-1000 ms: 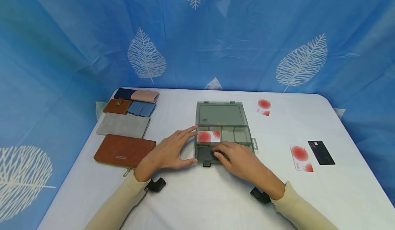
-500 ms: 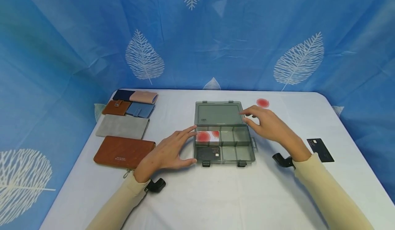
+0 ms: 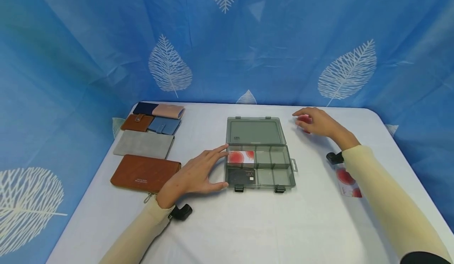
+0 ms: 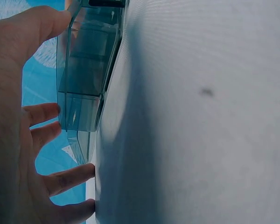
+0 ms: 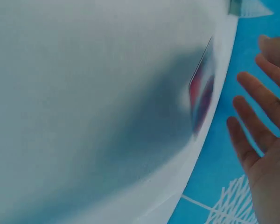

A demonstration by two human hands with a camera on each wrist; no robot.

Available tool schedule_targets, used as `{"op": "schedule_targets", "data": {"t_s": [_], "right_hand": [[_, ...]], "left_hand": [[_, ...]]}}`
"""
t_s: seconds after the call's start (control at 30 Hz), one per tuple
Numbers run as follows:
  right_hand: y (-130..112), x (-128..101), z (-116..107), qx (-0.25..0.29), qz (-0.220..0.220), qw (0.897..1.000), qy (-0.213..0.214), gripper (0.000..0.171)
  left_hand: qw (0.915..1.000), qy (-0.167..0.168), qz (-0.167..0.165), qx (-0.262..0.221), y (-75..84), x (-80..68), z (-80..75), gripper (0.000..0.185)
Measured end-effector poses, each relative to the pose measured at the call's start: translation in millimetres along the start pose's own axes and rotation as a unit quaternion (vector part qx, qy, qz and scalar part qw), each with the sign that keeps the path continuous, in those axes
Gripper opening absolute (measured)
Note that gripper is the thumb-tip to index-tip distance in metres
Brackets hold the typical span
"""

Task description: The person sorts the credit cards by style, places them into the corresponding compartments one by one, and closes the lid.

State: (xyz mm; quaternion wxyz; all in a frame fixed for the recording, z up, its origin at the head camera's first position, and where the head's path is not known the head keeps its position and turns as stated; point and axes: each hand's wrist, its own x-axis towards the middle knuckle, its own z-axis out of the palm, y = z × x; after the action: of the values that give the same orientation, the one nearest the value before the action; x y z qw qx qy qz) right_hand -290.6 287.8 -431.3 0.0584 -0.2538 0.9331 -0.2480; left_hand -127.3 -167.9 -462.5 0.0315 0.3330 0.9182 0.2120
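Observation:
A translucent grey-green compartment box (image 3: 264, 176) lies with its lid (image 3: 254, 131) laid back. A white card with red circles (image 3: 241, 157) sits in its back left compartment, and a black VIP card (image 3: 241, 176) in the front left one. My left hand (image 3: 200, 172) touches the box's left side, fingers spread; in the left wrist view the thumb is at the front corner. My right hand (image 3: 317, 123) hovers over another red-and-white card (image 3: 304, 119) at the back right. In the right wrist view its fingers (image 5: 245, 140) are apart from that card (image 5: 203, 88).
Left of the box lie a brown zip wallet (image 3: 145, 173), a grey wallet (image 3: 143, 144), a blue wallet (image 3: 164, 125), a small brown one (image 3: 136, 122), a pink one (image 3: 168, 111) and a navy one (image 3: 144, 108). A red-and-white card (image 3: 347, 183) lies partly under the right sleeve.
My right hand has left the black card in the box's front left compartment and moved right and back to the far card. The left hand has stayed at the box.

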Motion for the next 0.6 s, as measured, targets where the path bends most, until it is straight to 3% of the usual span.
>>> {"op": "schedule_targets", "data": {"t_s": [0.13,0.27,0.6], "right_hand": [[13,8,2,-0.013,0.004,0.999,-0.035,0.042],[22,9,1,-0.016,0.022,0.999,-0.039,0.044],[46,-13,-9,-0.014,0.041,0.998,-0.046,0.048]], "left_hand": [[1.0000,-0.002,0.001,-0.005,1.3,-0.6,2.2,0.095],[1.0000,0.000,0.003,-0.005,2.1,1.0,3.1,0.095],[1.0000,-0.003,-0.002,0.000,-0.6,2.5,0.6,0.096]]}}
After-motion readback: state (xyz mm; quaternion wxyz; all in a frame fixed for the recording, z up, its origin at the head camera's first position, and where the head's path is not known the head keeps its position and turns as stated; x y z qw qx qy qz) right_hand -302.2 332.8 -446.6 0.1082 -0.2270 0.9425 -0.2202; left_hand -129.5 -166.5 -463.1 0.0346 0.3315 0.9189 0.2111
